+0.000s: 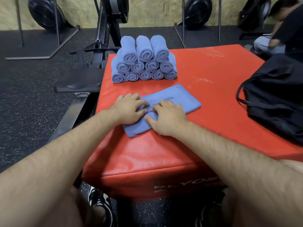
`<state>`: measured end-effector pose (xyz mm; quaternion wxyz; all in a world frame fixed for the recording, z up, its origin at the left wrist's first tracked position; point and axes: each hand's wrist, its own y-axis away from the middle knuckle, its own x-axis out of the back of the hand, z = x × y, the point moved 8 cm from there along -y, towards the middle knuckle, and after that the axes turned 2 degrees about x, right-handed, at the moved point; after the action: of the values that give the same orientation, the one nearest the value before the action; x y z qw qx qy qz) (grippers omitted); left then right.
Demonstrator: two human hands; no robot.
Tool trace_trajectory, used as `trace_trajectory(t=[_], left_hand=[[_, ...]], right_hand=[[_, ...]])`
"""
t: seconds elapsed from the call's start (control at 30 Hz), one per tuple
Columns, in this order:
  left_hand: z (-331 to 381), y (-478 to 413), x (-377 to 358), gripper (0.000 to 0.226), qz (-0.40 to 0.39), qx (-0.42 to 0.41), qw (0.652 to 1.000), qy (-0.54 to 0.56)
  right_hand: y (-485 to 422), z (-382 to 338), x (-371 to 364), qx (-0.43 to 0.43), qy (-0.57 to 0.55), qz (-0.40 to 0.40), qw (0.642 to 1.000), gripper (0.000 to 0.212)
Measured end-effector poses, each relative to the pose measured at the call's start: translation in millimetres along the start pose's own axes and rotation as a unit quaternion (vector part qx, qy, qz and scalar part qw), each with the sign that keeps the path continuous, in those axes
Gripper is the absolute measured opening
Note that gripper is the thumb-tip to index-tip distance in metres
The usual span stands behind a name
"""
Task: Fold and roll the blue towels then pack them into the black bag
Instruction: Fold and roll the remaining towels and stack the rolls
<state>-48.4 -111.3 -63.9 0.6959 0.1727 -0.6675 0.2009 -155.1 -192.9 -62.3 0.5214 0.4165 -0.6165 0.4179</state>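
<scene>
Towel (173, 99), near end under both hands (129, 109) (169, 119)

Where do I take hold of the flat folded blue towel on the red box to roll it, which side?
Probably the near short edge of the flat folded blue cloth towel, approached from the near side. It lies flat, its length running away to the right, so that edge rolls forward. The left hand and right hand rest there.
</scene>
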Motion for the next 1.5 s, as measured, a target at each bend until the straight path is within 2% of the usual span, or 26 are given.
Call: trace_trajectory(t=[0.13,0.27,0.37,0.47,0.53,0.57,0.63,0.77,1.03,1.13,1.27,1.4,1.5], left_hand=[[15,19,5,0.051,0.02,-0.018,0.999,0.034],[40,36,0,0.047,0.011,-0.06,0.997,0.056],[44,46,1,0.051,0.042,-0.077,0.995,0.042],[55,58,9,0.031,0.059,-0.13,0.985,0.094],[69,69,10,0.018,0.03,-0.181,0.972,0.146],[73,74,7,0.019,0.005,-0.192,0.967,0.165],[73,80,-1,0.028,-0.035,-0.186,0.966,0.174],[62,87,-2,0.031,-0.04,-0.185,0.969,0.161],[57,90,7,0.016,-0.013,-0.201,0.971,0.128],[50,89,9,0.029,-0.009,-0.15,0.977,0.153],[39,86,12,0.012,-0.013,-0.096,0.97,0.224],[44,90,13,0.018,-0.009,-0.114,0.968,0.224],[43,92,7,0.034,-0.022,-0.122,0.974,0.191]], right_hand=[[5,23,3,0.054,0.014,-0.014,0.998,0.044],[9,49,9,0.063,-0.002,-0.038,0.997,0.042],[19,46,12,0.115,-0.044,-0.024,0.992,0.033],[33,33,17,0.18,-0.106,-0.033,0.977,0.016],[45,25,19,0.209,-0.13,-0.073,0.966,0.008],[51,23,19,0.218,-0.133,-0.094,0.962,0.008],[60,23,16,0.222,-0.135,-0.126,0.957,0.021],[66,30,14,0.216,-0.136,-0.146,0.956,0.038],[69,28,17,0.251,-0.116,-0.11,0.955,0.03],[70,30,18,0.253,-0.111,-0.101,0.956,0.035],[70,30,23,0.242,-0.102,-0.072,0.962,0.031],[67,36,27,0.208,-0.132,-0.053,0.968,0.02],[62,40,27,0.192,-0.146,-0.052,0.969,0.015]])
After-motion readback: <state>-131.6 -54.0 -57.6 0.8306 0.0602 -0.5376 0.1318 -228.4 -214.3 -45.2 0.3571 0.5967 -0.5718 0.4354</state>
